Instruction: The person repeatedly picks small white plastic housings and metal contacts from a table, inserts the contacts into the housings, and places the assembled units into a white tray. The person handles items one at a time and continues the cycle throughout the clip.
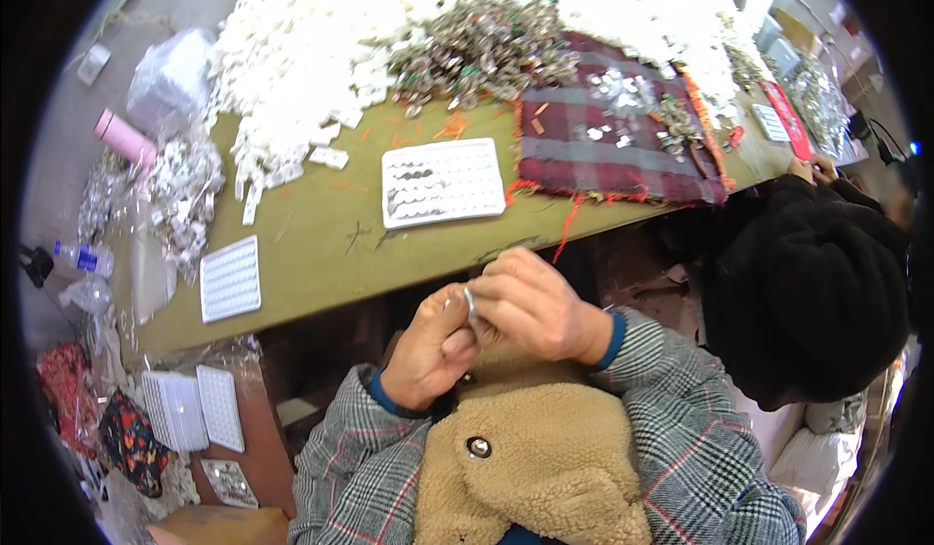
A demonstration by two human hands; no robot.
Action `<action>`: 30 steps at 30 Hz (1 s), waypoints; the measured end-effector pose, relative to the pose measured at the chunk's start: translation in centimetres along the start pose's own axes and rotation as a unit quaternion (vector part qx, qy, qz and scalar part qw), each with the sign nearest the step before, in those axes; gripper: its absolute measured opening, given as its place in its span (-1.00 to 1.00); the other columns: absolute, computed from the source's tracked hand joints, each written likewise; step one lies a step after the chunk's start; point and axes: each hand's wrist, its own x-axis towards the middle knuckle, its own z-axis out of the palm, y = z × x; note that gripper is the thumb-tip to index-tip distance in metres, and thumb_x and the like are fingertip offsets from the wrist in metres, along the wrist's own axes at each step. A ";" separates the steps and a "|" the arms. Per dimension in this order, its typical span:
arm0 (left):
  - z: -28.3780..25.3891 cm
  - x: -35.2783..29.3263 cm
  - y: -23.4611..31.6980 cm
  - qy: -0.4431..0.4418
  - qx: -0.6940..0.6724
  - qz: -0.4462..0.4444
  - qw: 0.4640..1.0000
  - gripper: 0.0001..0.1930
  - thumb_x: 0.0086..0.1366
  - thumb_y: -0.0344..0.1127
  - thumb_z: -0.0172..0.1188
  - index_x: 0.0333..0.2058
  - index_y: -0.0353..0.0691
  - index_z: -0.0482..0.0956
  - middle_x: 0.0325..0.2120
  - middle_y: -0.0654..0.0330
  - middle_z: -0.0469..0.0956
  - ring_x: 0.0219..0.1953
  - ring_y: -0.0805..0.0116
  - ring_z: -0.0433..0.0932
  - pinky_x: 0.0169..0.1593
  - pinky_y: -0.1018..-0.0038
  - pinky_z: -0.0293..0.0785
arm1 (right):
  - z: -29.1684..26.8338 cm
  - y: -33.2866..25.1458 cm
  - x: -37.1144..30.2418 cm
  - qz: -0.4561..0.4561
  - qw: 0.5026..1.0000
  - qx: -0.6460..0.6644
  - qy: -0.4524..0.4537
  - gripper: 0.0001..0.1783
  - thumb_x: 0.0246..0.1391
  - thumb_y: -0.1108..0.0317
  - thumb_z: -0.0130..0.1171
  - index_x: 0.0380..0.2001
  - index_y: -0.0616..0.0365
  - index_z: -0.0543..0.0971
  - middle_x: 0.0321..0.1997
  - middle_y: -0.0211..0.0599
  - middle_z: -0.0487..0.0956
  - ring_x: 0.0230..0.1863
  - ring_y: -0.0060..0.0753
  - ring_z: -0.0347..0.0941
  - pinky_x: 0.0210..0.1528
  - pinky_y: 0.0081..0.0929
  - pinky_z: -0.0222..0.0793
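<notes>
My left hand (428, 348) and my right hand (537, 309) meet in front of my chest, just off the table's near edge. Pinched between their fingertips is a small grey-white piece (471, 304), mostly covered by the fingers, so its exact kind does not show. Beyond the hands, on the table, lies a white moulded tray (479, 163) with rows of hollows. Some of its left and middle hollows hold small dark and silvery pieces. To its right, a plaid cloth (574, 170) carries scattered shiny silver pieces (623, 92).
A large heap of white pieces (292, 68) covers the table's far side, with a metallic heap (477, 49) before it. Another white tray (231, 278) lies left. Stacked trays (175, 411) stand lower left. A person in black (803, 282) sits close at right.
</notes>
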 end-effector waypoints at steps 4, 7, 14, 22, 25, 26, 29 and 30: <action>0.7 0.2 0.5 0.034 -0.057 -0.035 0.997 -0.79 0.44 -0.22 0.10 -0.13 -0.24 0.45 -0.42 0.35 0.47 -0.54 0.72 0.34 -0.50 0.76 0.31 | -0.6 -0.6 -0.8 0.050 0.998 0.016 0.048 -0.69 -0.14 0.39 0.36 -0.29 0.29 0.55 -0.15 -0.11 0.58 -0.18 -0.11 0.51 -0.13 -0.24 0.46; 0.9 0.6 0.5 -0.002 -0.010 0.011 1.000 -0.79 0.41 -0.25 0.13 -0.13 -0.26 0.45 -0.30 0.16 0.56 -0.51 0.66 0.39 -0.45 0.72 0.38 | -3.1 1.3 -2.1 0.160 0.984 0.024 0.074 -0.69 -0.17 0.46 0.39 -0.27 0.22 0.59 -0.17 -0.16 0.60 -0.20 -0.08 0.52 -0.14 -0.27 0.46; 0.9 1.7 0.4 0.023 0.040 0.053 0.998 -0.77 0.39 -0.19 0.16 -0.13 -0.21 0.46 -0.24 0.06 0.59 -0.50 0.60 0.43 -0.49 0.69 0.37 | -8.3 10.4 -3.7 0.417 0.890 -0.164 0.086 -0.88 0.06 0.55 0.10 -0.33 0.28 0.59 -0.33 -0.08 0.50 -0.27 0.00 0.50 -0.21 -0.22 0.41; 0.9 1.9 0.6 0.051 0.058 0.053 0.996 -0.78 0.40 -0.19 0.14 -0.12 -0.17 0.43 -0.25 0.09 0.60 -0.54 0.64 0.39 -0.54 0.73 0.31 | -6.6 11.4 -3.3 0.404 0.891 -0.190 0.076 -0.86 0.00 0.61 0.04 -0.36 0.27 0.56 -0.26 -0.10 0.49 -0.21 0.00 0.48 -0.19 -0.21 0.41; 0.7 2.1 0.7 0.040 0.074 0.055 0.995 -0.77 0.40 -0.20 0.14 -0.10 -0.19 0.45 -0.24 0.07 0.61 -0.54 0.63 0.40 -0.54 0.72 0.31 | -7.3 11.1 -3.6 0.462 0.870 -0.111 0.132 -0.88 0.02 0.65 0.08 -0.33 0.32 0.53 -0.28 -0.07 0.48 -0.29 0.05 0.48 -0.25 -0.26 0.38; 0.6 2.1 0.7 0.039 0.072 0.053 0.995 -0.77 0.40 -0.20 0.15 -0.10 -0.20 0.46 -0.24 0.06 0.62 -0.54 0.62 0.40 -0.54 0.71 0.32 | -7.5 11.2 -3.5 0.471 0.866 -0.106 0.127 -0.89 0.02 0.64 0.10 -0.34 0.32 0.54 -0.30 -0.07 0.49 -0.30 0.03 0.48 -0.25 -0.26 0.39; 0.4 2.2 0.7 0.037 0.071 0.053 0.995 -0.75 0.39 -0.19 0.16 -0.09 -0.22 0.47 -0.24 0.04 0.63 -0.54 0.60 0.41 -0.55 0.70 0.32 | -8.0 11.6 -3.0 0.469 0.871 -0.105 0.103 -0.89 0.01 0.60 0.16 -0.34 0.32 0.58 -0.36 -0.11 0.49 -0.36 -0.09 0.46 -0.28 -0.31 0.37; 0.3 2.2 0.7 0.035 0.074 0.054 0.995 -0.75 0.39 -0.19 0.16 -0.09 -0.22 0.47 -0.24 0.04 0.63 -0.54 0.59 0.42 -0.55 0.70 0.32 | -8.0 11.9 -2.6 0.451 0.881 -0.112 0.089 -0.89 0.01 0.59 0.20 -0.33 0.32 0.59 -0.39 -0.15 0.49 -0.41 -0.20 0.44 -0.32 -0.37 0.36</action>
